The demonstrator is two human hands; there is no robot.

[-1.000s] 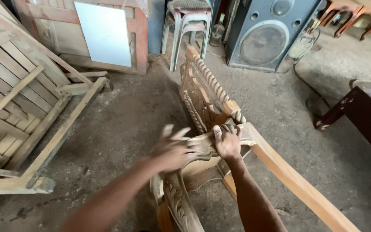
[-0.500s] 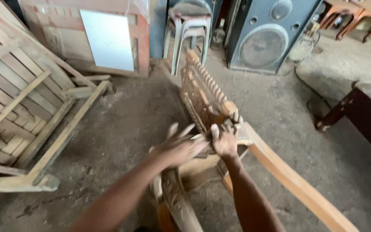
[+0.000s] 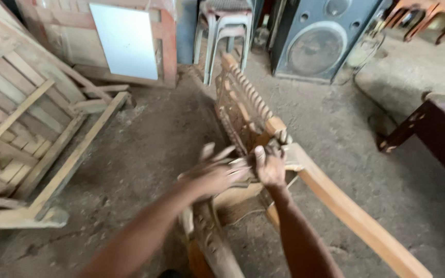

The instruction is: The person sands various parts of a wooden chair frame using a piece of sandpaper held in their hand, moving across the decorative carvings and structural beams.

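Note:
A carved wooden chair frame (image 3: pixel 243 110) lies on its side on the dusty floor, its spindled back pointing away from me. My right hand (image 3: pixel 270 166) is closed around a joint of the frame beside a long smooth wooden rail (image 3: pixel 351 211). My left hand (image 3: pixel 213 172) is blurred, fingers spread, flat against the carved wood just left of the right hand. I cannot tell whether the left hand holds anything.
A slatted wooden frame (image 3: pixel 21 134) leans at the left. A white panel (image 3: pixel 124 38) rests on a wooden crate at the back. Stacked plastic stools (image 3: pixel 226 25) and a large loudspeaker (image 3: pixel 318 38) stand behind. A dark table (image 3: pixel 439 131) is at the right.
My left hand has shifted slightly along the carved wood and stays blurred. My right hand keeps its grip on the joint. The view has drifted a little.

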